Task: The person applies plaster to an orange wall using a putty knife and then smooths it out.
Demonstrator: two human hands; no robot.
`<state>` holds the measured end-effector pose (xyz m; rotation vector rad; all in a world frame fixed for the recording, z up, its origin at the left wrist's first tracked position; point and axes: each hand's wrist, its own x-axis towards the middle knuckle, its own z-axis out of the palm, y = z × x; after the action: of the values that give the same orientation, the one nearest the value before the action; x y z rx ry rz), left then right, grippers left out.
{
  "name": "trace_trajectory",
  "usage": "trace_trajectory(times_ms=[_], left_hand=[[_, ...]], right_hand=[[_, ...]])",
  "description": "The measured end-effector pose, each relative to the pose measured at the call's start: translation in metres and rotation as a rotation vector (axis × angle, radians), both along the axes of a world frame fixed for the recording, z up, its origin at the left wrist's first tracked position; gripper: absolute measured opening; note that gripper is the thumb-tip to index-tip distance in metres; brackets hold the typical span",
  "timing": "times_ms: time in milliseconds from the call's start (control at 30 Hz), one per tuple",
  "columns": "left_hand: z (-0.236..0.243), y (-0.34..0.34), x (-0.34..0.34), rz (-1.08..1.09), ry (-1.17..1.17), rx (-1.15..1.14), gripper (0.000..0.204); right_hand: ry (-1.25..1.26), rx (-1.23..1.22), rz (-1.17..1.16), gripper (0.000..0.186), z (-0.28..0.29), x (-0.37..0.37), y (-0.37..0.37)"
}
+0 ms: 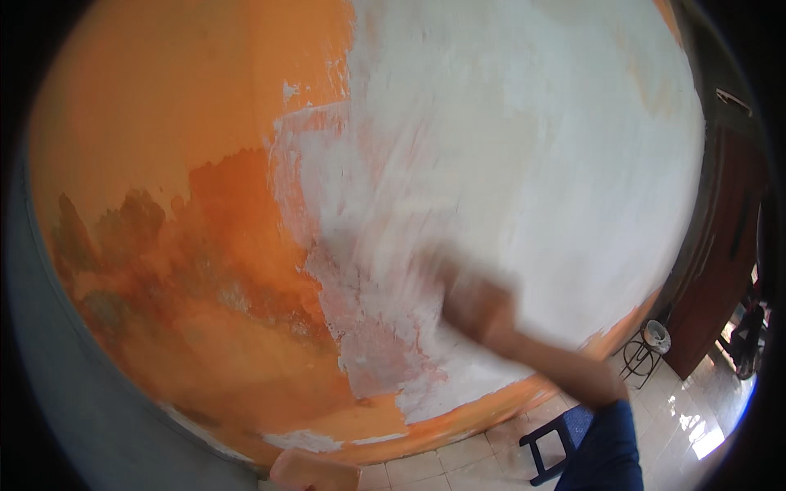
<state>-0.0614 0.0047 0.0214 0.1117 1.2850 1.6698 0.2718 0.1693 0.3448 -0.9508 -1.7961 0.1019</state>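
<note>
My right hand (485, 304) is in front of the wall, low and right of the middle, its arm reaching up from the lower right in a dark blue sleeve. Motion smears the fingers, but the hand looks closed around a blurred thing whose kind does not show. Beside it, pinkish, streaky patches (381, 344) mark the border between the white-coated wall (565, 164) and the bare orange paint (270, 49). At the bottom edge a flat, pinkish rectangular thing (315, 470) is partly cut off. My left hand does not show.
Dark, damp-looking stains (131, 217) spread over the orange part at left. A blue plastic stool (550, 446) stands on the tiled floor (458, 454) near my right arm. Farther right are a metal stand (641, 358) with a pale bowl (656, 336) and a reddish-brown door (719, 254).
</note>
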Motion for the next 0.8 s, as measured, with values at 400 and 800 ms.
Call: trace_trajectory(times_ms=[400,800], left_hand=[[-0.02,0.005,0.003,0.017,0.01,0.037,0.027],[0.004,0.013,0.004,0.056,-0.04,-0.022,0.027]], right_hand=[[-0.398,0.878,-0.982,0.021,0.242,0.047,0.044],[-0.19,0.773,-0.591,0.017,0.252,0.005,-0.035]])
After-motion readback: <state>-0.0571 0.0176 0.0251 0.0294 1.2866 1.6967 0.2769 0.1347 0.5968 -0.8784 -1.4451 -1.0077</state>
